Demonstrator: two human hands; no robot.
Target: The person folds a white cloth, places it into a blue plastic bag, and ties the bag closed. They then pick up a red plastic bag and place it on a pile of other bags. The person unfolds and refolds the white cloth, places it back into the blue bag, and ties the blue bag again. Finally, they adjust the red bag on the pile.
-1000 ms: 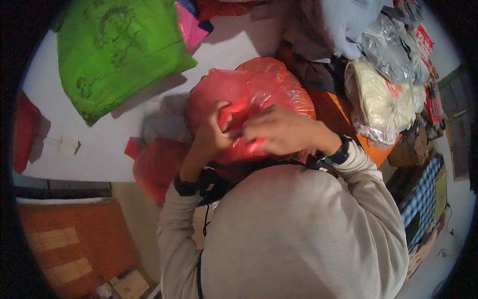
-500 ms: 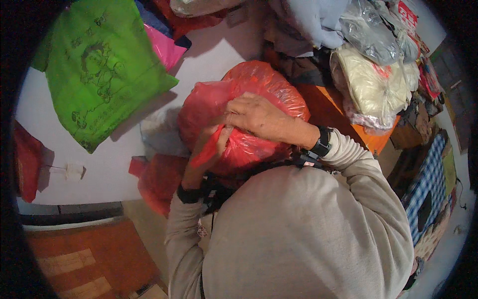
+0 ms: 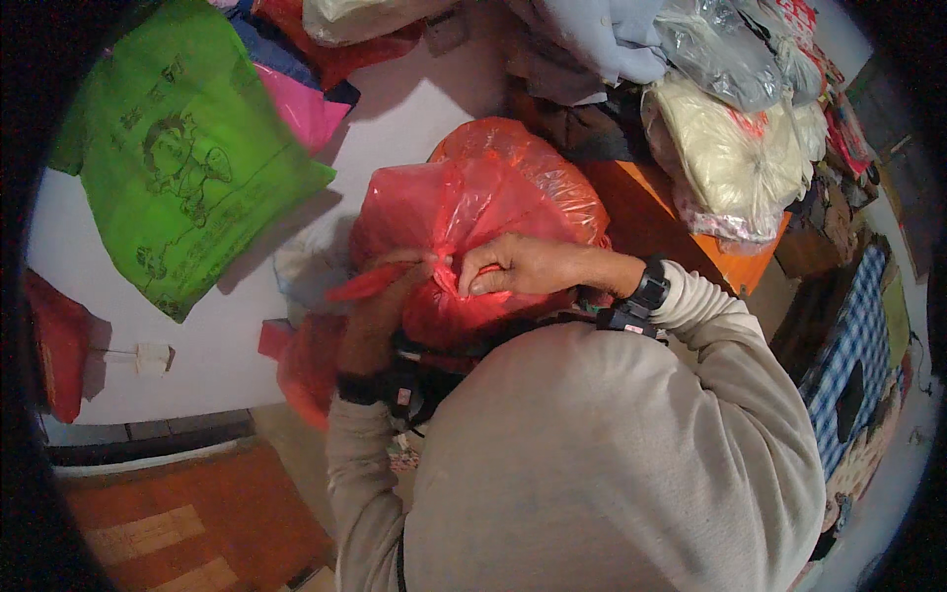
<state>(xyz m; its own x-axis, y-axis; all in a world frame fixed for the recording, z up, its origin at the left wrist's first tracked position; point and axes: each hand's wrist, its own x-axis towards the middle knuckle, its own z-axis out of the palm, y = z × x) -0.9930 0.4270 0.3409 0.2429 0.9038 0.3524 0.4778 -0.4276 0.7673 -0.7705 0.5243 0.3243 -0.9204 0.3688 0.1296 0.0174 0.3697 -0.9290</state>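
A bulging red plastic bag (image 3: 414, 212) sits right in front of me, its neck gathered into a twist. My right hand (image 3: 518, 264) comes in from the right, fingers curled and thumb pressed on the gathered plastic. On the other side of the twist, my left hand (image 3: 393, 296) grips the bag from the left and below, its fingers partly hidden by the plastic. A loose red tail of the bag sticks out to the left above that hand. Pressed against the far side is a second, orange-red plastic bag (image 3: 567, 187), also full.
A green printed cloth bag (image 3: 197, 168) hangs or lies at the far left on the white surface (image 3: 109, 345). To the right are an orange box-like piece (image 3: 646, 212), a pale yellow plastic bundle (image 3: 740, 163) and a clear bag (image 3: 720, 54). Another red bag (image 3: 321, 360) hangs near my left wrist.
My hands were bunched together over the bag's neck. Now the right hand has drawn down and the fingers sit at a tight twist, with a red tail pulled out left. The view shifted slightly.
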